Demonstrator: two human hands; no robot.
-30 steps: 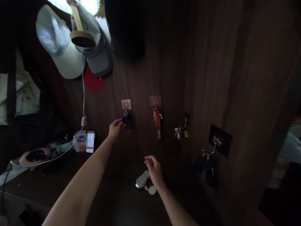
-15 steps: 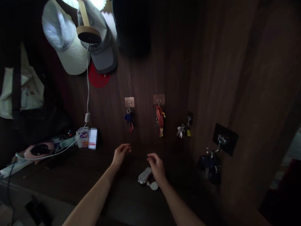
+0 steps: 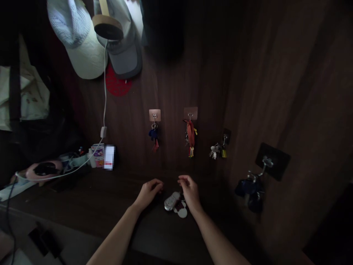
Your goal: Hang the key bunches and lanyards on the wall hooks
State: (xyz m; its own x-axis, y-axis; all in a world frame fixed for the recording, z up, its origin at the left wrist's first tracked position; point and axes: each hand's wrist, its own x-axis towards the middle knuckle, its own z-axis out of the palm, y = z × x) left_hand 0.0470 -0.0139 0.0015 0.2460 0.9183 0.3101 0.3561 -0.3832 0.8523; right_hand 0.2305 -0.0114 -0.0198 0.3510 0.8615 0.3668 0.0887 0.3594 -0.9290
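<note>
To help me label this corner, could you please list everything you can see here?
white baseball cap: one, white, upper left
grey cap: one, grey, beside it
key bunch with blue fob: one, blue, first hook
key bunch with orange strap: one, orange, second hook
keys with brass padlock: one, silver, third hook
dark key fobs: several, black, rightmost hook
remote control: one, silver-white, on shelf
round white disc: one, white, beside remote
left hand: one, empty, left of remote
right hand: one, empty, above remote

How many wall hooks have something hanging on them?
4: left tan-plate hook, right tan-plate hook, small black-plate hook, large black-plate hook furthest right. Darkness may hide more.
</note>
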